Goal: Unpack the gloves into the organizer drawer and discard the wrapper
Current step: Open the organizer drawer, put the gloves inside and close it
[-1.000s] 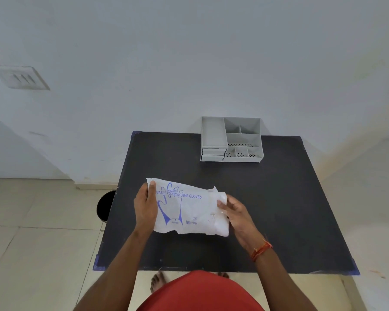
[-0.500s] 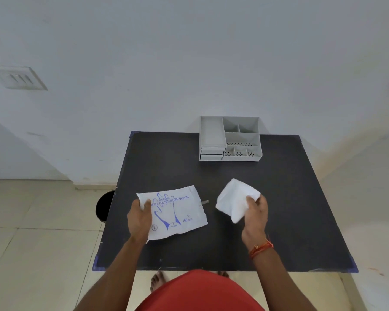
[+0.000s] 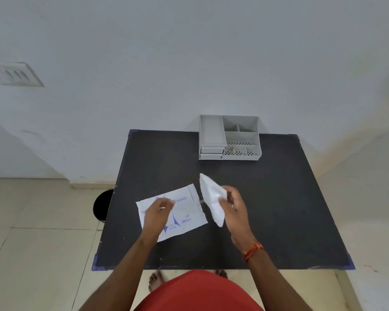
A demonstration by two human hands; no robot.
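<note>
Folded stack of gloves [image 3: 212, 198] pinched in right hand [image 3: 234, 206], held above table [image 3: 279, 198]. Wrapper [image 3: 189, 217] flat on table just left of it, under left hand [image 3: 158, 213]; fingers loosely curled, contact unclear. Organizer [image 3: 229, 138] well beyond both hands. Bin [image 3: 102, 204] left of left hand.

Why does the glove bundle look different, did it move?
Yes. The glove bundle in the right hand came out of the wrapper, toward the organizer.

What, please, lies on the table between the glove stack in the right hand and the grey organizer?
Nothing: the head view shows only bare black table between the glove stack and the organizer.
</note>
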